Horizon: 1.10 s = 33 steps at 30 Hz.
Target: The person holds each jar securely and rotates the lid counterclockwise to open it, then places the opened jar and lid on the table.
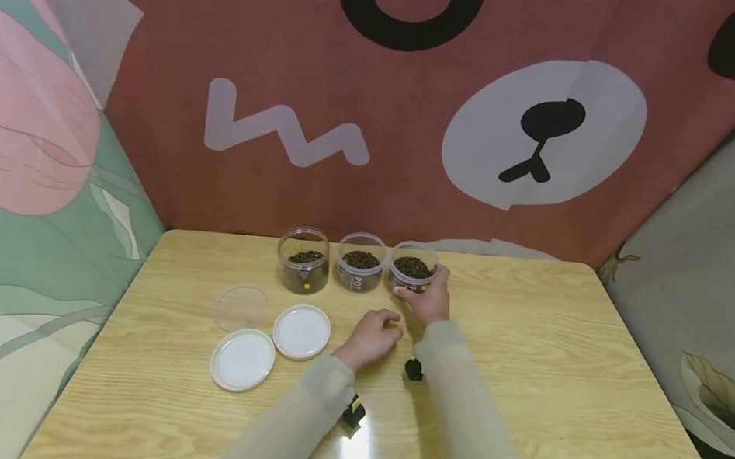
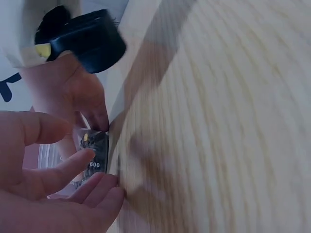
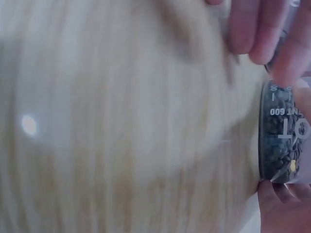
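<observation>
Three clear round plastic jars with dark brown granules inside stand in a row at the back of the table. My right hand point(image 1: 430, 297) grips the right jar point(image 1: 413, 267), thumb across its front and fingers round its far side. White print and a yellow mark show on that jar's wall point(image 3: 282, 133) in the right wrist view. Just in front of it, my left hand point(image 1: 372, 338) hovers low with loosely bent fingers, holding nothing. Its fingers point(image 2: 53, 170) overlap the jar in the left wrist view. The middle jar point(image 1: 360, 261) and the left jar point(image 1: 302, 267) stand uncapped.
Two white round lids point(image 1: 301, 332) point(image 1: 242, 359) lie left of my left hand. A clear round disc point(image 1: 240, 307) lies behind them. The wooden table point(image 1: 571, 384) ends against a printed cloth backdrop point(image 1: 260, 191) just behind the jars.
</observation>
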Tool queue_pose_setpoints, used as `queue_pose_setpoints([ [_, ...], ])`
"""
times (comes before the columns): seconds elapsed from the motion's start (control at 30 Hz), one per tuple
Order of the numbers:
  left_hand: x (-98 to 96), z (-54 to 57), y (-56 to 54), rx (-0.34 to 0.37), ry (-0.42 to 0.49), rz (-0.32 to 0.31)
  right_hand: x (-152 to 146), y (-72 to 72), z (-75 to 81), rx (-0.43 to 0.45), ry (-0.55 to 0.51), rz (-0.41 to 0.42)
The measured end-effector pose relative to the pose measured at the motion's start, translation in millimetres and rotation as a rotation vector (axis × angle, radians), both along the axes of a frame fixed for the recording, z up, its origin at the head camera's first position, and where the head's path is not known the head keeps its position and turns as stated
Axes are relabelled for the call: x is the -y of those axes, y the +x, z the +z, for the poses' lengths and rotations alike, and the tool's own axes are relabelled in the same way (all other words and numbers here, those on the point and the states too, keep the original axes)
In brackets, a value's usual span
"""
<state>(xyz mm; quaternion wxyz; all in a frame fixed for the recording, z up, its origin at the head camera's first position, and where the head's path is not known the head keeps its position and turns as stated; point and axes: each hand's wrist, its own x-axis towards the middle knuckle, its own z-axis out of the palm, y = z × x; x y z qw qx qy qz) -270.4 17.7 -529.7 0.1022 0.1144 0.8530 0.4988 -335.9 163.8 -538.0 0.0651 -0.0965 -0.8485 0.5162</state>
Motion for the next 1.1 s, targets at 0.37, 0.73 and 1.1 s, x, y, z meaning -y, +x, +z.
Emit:
queue_pose_setpoints([
  [0.37,-4.7,-6.2,13.9,-0.103,-0.100,-0.049,-7,-7.8,-1.4,0.063,0.055,-0.052],
  [0.73,5.0,-7.5,13.9,-0.126,-0.090,-0.057,-12,-13.2,-7.9,0.016,0.049,0.055],
  [1.1,14.8,-7.7,21.0,-0.212,-0.159,-0.124,-8,27.2,-3.7,0.036,0.020,0.131],
])
